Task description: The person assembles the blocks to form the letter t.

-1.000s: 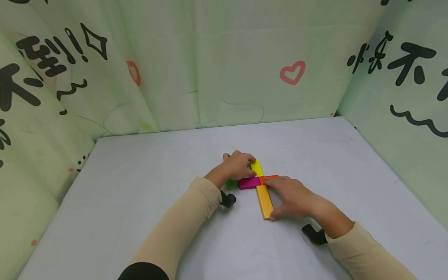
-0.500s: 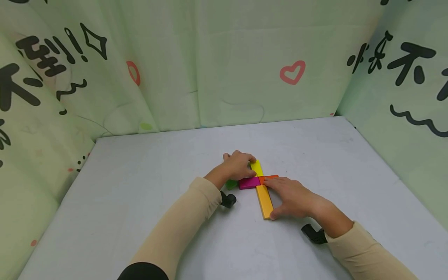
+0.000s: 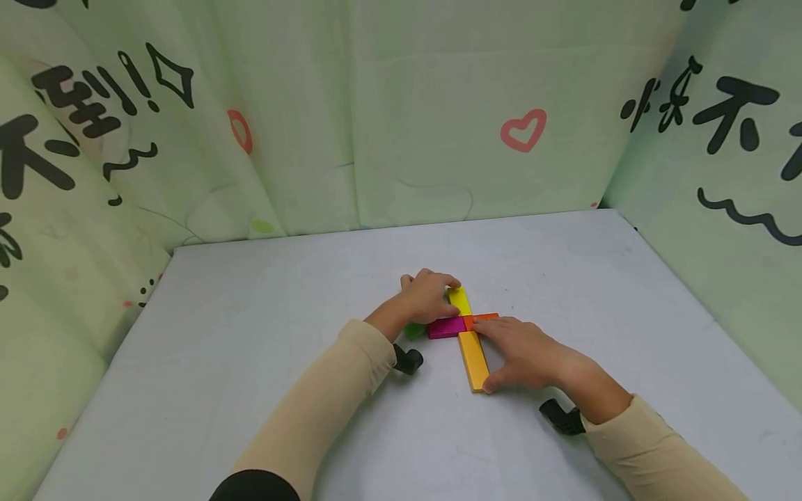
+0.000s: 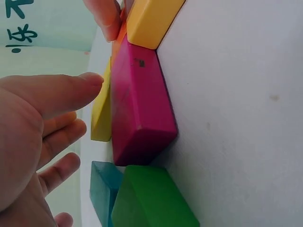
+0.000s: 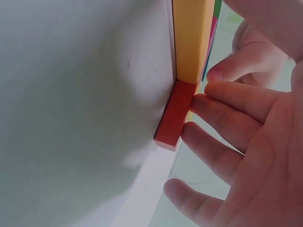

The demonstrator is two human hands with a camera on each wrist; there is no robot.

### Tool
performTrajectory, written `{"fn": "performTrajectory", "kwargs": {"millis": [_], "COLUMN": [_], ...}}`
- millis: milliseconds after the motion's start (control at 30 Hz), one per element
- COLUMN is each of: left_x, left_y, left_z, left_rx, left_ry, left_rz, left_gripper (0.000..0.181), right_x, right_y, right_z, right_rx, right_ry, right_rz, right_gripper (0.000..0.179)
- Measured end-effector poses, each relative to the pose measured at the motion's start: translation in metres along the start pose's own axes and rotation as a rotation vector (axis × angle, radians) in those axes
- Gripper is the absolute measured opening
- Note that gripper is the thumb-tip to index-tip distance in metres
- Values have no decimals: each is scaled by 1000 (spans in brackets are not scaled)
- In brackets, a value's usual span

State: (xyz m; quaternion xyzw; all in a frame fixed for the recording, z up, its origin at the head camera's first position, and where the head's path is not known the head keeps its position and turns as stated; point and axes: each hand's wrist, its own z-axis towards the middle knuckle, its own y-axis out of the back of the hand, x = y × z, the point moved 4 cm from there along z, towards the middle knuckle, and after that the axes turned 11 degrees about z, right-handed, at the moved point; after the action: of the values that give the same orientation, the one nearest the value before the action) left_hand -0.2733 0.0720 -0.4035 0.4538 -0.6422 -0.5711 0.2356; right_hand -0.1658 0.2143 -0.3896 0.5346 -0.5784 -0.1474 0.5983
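Colored rectangular blocks lie in a cross on the white table. A yellow block (image 3: 460,300) points away, an amber block (image 3: 473,362) toward me. A magenta block (image 3: 446,327) forms the left arm and an orange-red block (image 3: 469,323) the right. My left hand (image 3: 426,296) rests at the yellow block, thumb and forefinger apart, its other fingers loosely bent. My right hand (image 3: 532,353) is spread, its fingertips on the orange-red block and its thumb at the amber block's near end. A green block (image 4: 151,198) and a teal block (image 4: 105,187) sit left of the magenta one, partly hidden by my left wrist.
The white table (image 3: 282,313) reaches back to a pale green printed curtain (image 3: 407,139), which also closes off the left and right sides. Black wrist-camera mounts (image 3: 409,360) stick out below both wrists.
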Motion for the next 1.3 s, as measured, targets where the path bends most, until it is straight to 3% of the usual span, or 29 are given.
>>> {"fn": "performTrajectory", "kwargs": {"millis": [400, 667, 1000, 1300], "left_x": [12, 26, 39, 51], "left_y": [8, 3, -6, -10], "left_z": [-18, -33, -42, -57], "left_rx": [-58, -53, -32, -33], "left_ry": [-6, -23, -38, -30], "left_rz": [-42, -54, -51, -114], "left_gripper": [51, 46, 52, 48], "right_x": [-4, -9, -11, -10], "right_y": [3, 3, 7, 9], "right_z": [3, 11, 20, 27], "right_rx": [-80, -44, 6, -10], "right_ry": [24, 38, -4, -44], "right_rz": [67, 99, 131, 131], "right_gripper": [73, 81, 90, 86]}}
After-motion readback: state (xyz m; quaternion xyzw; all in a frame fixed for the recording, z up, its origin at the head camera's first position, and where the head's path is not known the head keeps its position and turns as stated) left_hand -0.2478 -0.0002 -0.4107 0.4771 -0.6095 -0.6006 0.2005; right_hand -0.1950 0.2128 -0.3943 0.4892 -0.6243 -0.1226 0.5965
